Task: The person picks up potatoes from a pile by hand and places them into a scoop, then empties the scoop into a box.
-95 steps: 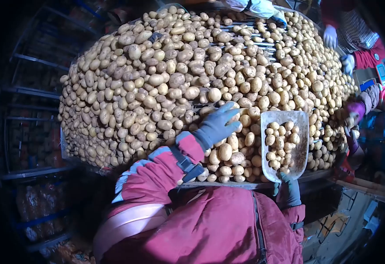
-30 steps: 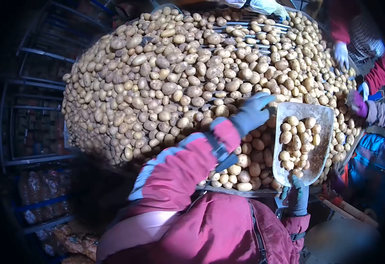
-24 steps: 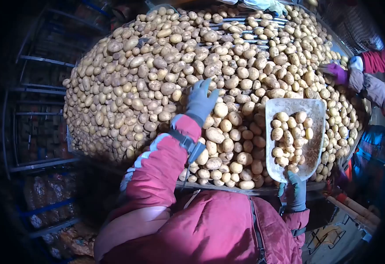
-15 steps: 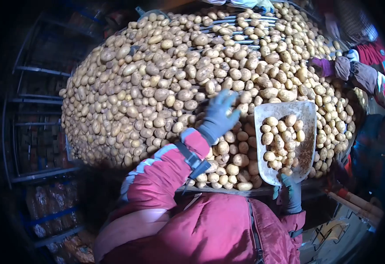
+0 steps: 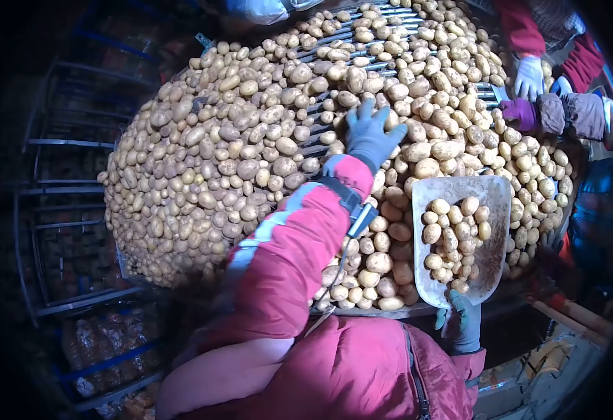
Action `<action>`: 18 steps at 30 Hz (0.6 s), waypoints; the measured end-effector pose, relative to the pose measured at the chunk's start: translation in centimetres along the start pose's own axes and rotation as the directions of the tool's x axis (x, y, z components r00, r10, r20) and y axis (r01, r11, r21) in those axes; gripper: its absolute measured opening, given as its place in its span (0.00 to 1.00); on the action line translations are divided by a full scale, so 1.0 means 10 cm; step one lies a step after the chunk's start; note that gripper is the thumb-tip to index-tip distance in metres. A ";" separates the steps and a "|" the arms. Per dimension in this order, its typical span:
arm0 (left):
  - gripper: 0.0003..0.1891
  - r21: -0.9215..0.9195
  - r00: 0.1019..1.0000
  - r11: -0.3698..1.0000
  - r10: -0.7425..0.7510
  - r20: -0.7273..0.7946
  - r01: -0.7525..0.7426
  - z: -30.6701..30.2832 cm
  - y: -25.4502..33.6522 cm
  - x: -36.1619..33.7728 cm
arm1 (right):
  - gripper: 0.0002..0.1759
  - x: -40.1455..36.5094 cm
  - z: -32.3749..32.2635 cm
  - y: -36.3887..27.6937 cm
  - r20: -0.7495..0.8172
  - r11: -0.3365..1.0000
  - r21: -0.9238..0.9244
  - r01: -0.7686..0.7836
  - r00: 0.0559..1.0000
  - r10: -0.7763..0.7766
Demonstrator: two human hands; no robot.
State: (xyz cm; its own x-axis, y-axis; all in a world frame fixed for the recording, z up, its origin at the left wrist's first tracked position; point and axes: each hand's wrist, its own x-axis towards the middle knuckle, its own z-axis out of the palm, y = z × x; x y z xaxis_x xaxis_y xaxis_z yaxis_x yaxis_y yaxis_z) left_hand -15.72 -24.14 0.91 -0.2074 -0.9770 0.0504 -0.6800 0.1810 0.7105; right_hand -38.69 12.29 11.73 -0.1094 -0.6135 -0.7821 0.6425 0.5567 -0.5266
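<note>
My left hand [image 5: 373,138], in a grey-blue glove, reaches far across a big heap of potatoes [image 5: 229,168]. Its fingers are spread and rest against potatoes near the metal bars. At the near edge, my right hand [image 5: 465,327], also gloved, is closed round the handle of a white scoop [image 5: 492,269], mostly covering it. Small potatoes [image 5: 453,234] lie in the scoop, which has brown dirt on its inner surface. The scoop rests on the near right side of the heap.
Metal bars [image 5: 313,140] show between potatoes. At the right, other people's hands work: a white glove [image 5: 529,78] and a purple glove [image 5: 519,113]. Another person's pale sleeve [image 5: 264,10] is at the far edge. Dark metal racks [image 5: 75,190] stand at the left.
My left hand has moved farther over the heap, its fingers now spread on the potatoes. The scoop stays in my right hand. A co-worker's white glove has come into view at upper right.
</note>
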 end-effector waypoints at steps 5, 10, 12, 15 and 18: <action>0.38 0.176 0.966 0.984 -0.064 0.250 0.020 -0.25 0.71 -0.29 | 0.25 -0.05 0.06 -0.06 -0.028 0.998 -0.032 0.057 0.998 -0.058; 0.29 -0.348 0.930 0.920 0.275 0.242 -0.181 -0.44 0.48 -1.05 | 0.29 -0.06 0.16 -0.17 0.016 0.996 -0.070 0.053 0.999 -0.052; 0.21 -0.239 0.959 0.957 0.214 0.187 -0.166 -0.70 0.24 -1.09 | 0.29 -0.01 0.18 -0.15 0.025 0.995 -0.074 0.070 0.997 -0.069; 0.15 0.007 0.994 0.995 0.100 0.033 -0.100 -0.91 -0.44 -0.84 | 0.26 -0.04 0.27 -0.12 0.039 0.990 -0.033 0.141 0.989 -0.139; 0.13 0.386 0.972 0.893 0.199 0.123 -0.232 -0.96 -0.85 -0.55 | 0.20 -0.14 0.34 -0.03 -0.005 1.000 0.005 0.018 1.000 -0.018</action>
State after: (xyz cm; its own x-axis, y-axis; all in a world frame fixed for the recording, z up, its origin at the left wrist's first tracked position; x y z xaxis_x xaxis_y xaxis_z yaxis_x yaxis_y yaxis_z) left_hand -2.04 -21.38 1.33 -0.4235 -0.8999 0.1043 -0.8306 0.4317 0.3517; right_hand -36.14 11.08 14.10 -0.1246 -0.6204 -0.7743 0.6445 0.5428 -0.5386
